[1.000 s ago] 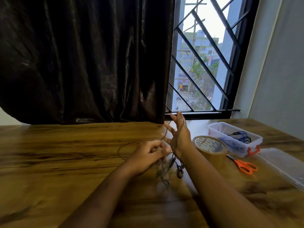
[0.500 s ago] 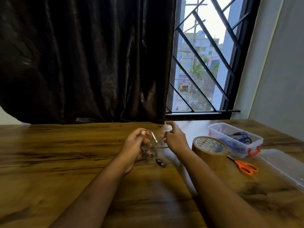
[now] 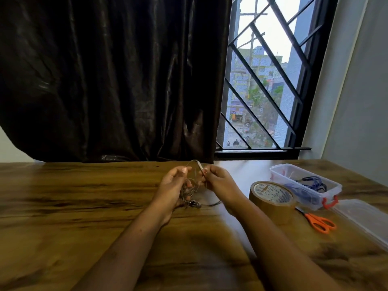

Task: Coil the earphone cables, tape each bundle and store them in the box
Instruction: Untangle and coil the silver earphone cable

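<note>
While I am watching from above, my left hand (image 3: 172, 186) is gripping one dark earphone cable bundle (image 3: 190, 193) over the counter (image 3: 73, 206), fingers curled around it, and my right hand (image 3: 220, 182) is pinching its plug (image 3: 201, 167). One tape roll (image 3: 271, 199), one scissors (image 3: 319, 222) and one box (image 3: 305, 184) holding one blue cable (image 3: 312, 182) are lying to the right.
</note>
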The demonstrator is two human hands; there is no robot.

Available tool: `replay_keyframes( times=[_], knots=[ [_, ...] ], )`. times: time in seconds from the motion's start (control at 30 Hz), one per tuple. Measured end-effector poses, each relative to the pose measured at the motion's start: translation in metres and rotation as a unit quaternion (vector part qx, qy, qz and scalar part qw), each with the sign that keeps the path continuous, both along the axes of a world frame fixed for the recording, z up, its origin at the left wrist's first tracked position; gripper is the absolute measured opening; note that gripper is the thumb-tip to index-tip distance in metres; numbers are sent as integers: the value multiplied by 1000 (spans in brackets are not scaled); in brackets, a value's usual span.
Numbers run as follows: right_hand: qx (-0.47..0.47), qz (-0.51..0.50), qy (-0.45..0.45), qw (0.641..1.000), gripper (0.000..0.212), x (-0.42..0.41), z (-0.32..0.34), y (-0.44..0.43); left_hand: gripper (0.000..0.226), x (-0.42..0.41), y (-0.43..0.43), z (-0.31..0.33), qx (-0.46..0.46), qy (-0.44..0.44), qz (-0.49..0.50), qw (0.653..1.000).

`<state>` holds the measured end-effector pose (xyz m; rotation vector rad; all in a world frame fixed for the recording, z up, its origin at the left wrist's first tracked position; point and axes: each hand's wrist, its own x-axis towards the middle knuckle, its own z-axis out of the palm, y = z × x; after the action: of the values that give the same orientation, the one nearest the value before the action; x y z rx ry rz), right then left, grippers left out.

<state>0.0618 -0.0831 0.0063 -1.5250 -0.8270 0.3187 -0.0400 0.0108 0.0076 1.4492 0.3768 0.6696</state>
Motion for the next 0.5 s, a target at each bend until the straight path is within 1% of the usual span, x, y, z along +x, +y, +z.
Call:
replay_keyframes(
  times=[0.03, 0.07, 0.1, 0.13, 0.17, 0.23, 0.33, 0.37, 0.4, 0.43, 0.47, 0.5],
  knots=[
    [42, 16, 67, 997, 23, -2, 2, 1, 18, 3, 2, -1, 33, -4, 28, 999],
    [89, 31, 134, 986, 24, -5, 4, 2, 15, 4, 4, -1, 60, -7, 63, 996],
    [132, 40, 181, 974, 25, -6, 7, 1, 14, 6, 6, -1, 78, -9, 99, 992],
    [161, 37, 204, 965, 25, -6, 9, 1, 13, 7, 8, -2, 81, -8, 127, 989],
    [170, 28, 199, 965, 26, -4, 10, -1, 14, 7, 9, -2, 74, -6, 147, 986],
    [155, 5, 162, 975, 26, -1, 11, -3, 17, 8, 11, -5, 27, -12, 152, 988],
    [127, -5, 128, 984, 25, -2, 11, -6, 23, 11, 12, -2, -111, -66, 106, 986],
    [113, -6, 101, 988, 22, -1, 13, -8, 23, 10, 11, 0, -146, -86, 95, 981],
    [90, -8, 57, 994, 18, 0, 14, -11, 23, 9, 12, 3, -159, -97, 93, 978],
    [55, -15, -9, 998, 13, 4, 15, -14, 23, 7, 14, 4, -142, -97, 98, 980],
    [-5, -38, -95, 995, 12, 9, 15, -18, 22, 6, 18, 3, -84, -83, 114, 986],
    [-90, -79, -188, 975, 14, 15, 11, -20, 22, 4, 24, 1, 10, -60, 140, 988]
  ],
)
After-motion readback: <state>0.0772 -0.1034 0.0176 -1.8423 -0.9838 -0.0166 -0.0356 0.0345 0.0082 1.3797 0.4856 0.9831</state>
